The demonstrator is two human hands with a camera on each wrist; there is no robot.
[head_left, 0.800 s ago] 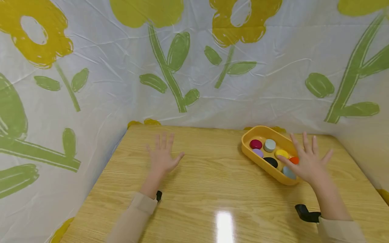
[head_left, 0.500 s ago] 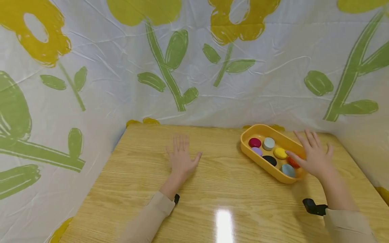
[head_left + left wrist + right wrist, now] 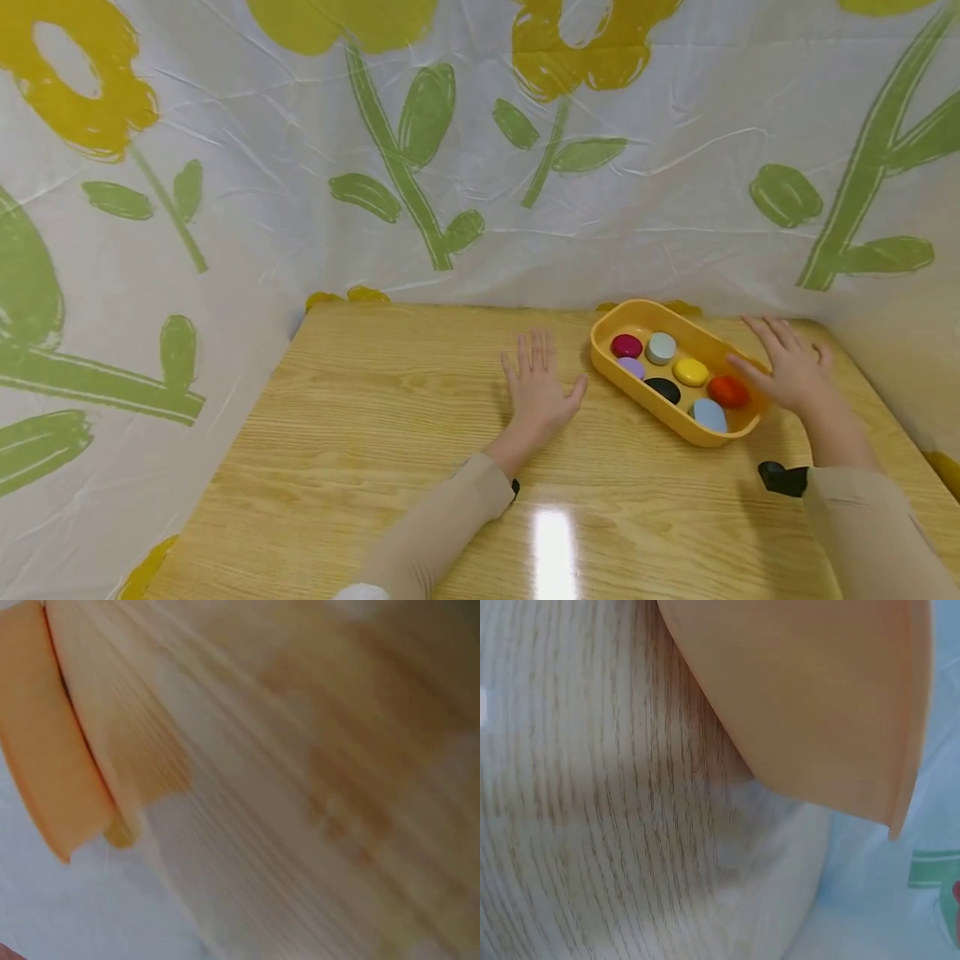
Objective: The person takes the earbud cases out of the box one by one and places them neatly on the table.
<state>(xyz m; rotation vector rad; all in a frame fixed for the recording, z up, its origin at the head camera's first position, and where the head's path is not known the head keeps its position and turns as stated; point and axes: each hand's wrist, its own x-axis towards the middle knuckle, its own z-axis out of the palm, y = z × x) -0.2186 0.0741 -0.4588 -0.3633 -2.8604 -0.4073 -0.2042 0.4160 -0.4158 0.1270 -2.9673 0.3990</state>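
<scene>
An orange oblong tray [image 3: 637, 392] with rounded ends sits at the back right of the table, turned at a slant. Inside lie several round pieces, among them a dark red one [image 3: 627, 346], a yellow one [image 3: 691, 372], a black one [image 3: 663, 390] and a red-orange one [image 3: 728, 390]. My left hand [image 3: 538, 392], fingers spread, is over the wood left of the tray and holds nothing. At the tray's right end my right hand [image 3: 795, 371] hovers with loosely bent fingers, its thumb overlapping the rim. Both wrist views show the tray's outer wall [image 3: 52, 735] close by.
The wooden table [image 3: 360, 433] has a bright light reflection near its front. A white cloth with printed flowers [image 3: 427, 150] hangs behind and along both sides. Black wrist mounts [image 3: 782, 479] show below the beige sleeves [image 3: 442, 525].
My left hand has moved right across the table toward the tray. The right hand has shifted slightly right, its fingers bending more, baring the red-orange and light blue pieces. The tray stays in place.
</scene>
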